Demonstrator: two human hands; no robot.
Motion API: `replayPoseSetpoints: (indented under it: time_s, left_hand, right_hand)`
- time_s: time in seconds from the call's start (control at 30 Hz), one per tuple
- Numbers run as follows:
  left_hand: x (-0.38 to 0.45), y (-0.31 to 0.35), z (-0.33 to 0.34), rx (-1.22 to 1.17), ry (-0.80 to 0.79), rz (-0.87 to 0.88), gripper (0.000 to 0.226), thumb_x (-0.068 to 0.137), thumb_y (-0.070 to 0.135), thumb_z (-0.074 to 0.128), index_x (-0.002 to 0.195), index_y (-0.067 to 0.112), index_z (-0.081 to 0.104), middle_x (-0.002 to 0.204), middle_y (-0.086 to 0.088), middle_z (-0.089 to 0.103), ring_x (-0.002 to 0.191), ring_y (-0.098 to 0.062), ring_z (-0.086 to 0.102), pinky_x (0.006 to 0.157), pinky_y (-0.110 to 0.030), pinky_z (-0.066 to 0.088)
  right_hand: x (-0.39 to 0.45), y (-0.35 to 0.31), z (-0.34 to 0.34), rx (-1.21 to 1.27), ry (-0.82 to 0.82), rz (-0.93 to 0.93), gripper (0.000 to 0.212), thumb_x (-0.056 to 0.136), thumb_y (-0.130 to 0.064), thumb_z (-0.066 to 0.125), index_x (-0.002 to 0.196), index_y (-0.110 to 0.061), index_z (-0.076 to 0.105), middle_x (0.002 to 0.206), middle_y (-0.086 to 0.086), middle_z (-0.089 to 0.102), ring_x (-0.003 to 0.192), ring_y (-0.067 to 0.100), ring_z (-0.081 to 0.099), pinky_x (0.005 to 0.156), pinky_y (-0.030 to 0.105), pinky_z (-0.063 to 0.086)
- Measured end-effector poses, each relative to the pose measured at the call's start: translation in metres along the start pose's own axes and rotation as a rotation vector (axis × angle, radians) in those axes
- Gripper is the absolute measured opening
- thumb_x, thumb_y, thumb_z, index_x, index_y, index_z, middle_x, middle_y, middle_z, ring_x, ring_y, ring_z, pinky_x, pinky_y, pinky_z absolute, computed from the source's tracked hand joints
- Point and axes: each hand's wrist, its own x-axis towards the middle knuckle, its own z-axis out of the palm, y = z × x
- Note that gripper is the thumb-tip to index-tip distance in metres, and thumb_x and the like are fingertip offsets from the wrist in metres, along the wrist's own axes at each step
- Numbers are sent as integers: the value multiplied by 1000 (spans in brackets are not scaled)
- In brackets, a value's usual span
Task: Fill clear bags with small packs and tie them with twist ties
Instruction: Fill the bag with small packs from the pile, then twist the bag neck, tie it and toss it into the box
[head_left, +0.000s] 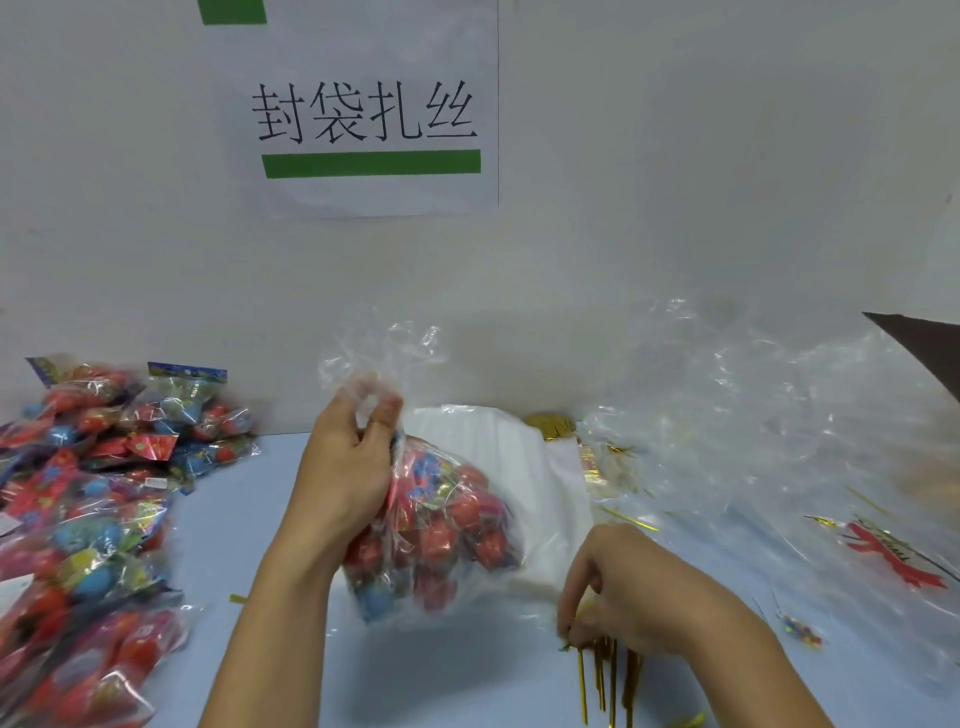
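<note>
At the left edge of the frame a heap of small packs (98, 499) in red and blue lies on the bench (249, 525). Centre frame, the left hand (348, 467) grips the gathered neck of a filled clear bag (441, 540), its bottom resting on the bench. Lower right of it, the right hand (628, 597) curls down and pinches gold twist ties (605, 675). Behind lies a white stack of sheets (524, 457); loose clear bags (779, 441) crowd the right side.
</note>
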Motion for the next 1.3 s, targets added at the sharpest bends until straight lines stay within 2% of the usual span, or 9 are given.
replayPoseSetpoints:
  time_s: [0.2,0.3,0.47,0.53,0.67,0.77,0.9,1.17,1.3]
  left_hand:
    - [-1,-3,5,-28,-110,-58,6,99,43,51,96,48,53,91,13,70,82,-4,69,76,-24,49]
    - [-5,0,11,-106,-239,-63,10,102,38,50,93,38,55,81,-1,76,56,-7,66,58,-20,49]
    - [-14,5,42,-108,-385,35,17,100,35,53,84,36,60,60,17,59,42,-2,42,44,-10,33]
    - [-21,8,57,-102,-435,3,9,92,51,53,95,48,61,77,22,63,56,5,52,58,-10,43]
    - [-28,9,72,-99,-431,-35,48,86,63,50,130,44,52,120,24,59,116,0,58,98,-18,46]
    - [-27,13,69,-85,-357,41,9,97,47,54,98,53,61,93,17,65,91,1,65,78,-9,49]
    - [-24,15,66,-107,-313,109,31,97,37,60,66,41,60,88,7,63,77,-5,64,68,-8,47]
    - [-27,28,68,-190,-397,161,34,89,47,57,77,16,63,77,-3,61,66,-27,60,59,-34,51]
    - [-30,32,70,-207,-421,161,31,91,40,60,76,12,63,70,6,60,61,-10,60,56,-20,48]
  right_hand:
    - [-6,5,-18,255,196,-142,21,80,-19,83,70,-37,79,70,-14,66,68,3,59,66,16,49]
    - [-9,9,-28,501,427,-179,24,84,-8,78,72,-30,80,71,-8,74,63,8,64,63,16,50]
    - [2,-6,-23,951,876,-186,14,84,-4,78,80,-17,78,72,1,76,65,15,74,58,18,54]
    - [6,-17,-15,1020,836,-205,12,84,-4,79,80,-15,78,72,2,76,68,17,75,59,18,55]
    - [5,-26,-7,1067,642,-238,8,81,-11,82,76,-18,79,78,3,78,75,15,76,68,22,61]
    - [3,-21,-11,1046,591,-272,13,80,-5,81,76,-18,80,79,6,77,77,18,75,72,23,60]
    - [2,-16,-13,1046,442,-340,5,83,-10,79,84,-13,82,89,11,78,89,22,75,82,29,59]
    - [7,-11,-15,1290,337,-316,28,57,-21,82,81,-7,81,86,16,77,82,22,74,71,24,58]
    - [8,-6,-16,1331,254,-250,45,56,-9,83,99,3,75,100,27,74,93,35,73,83,38,58]
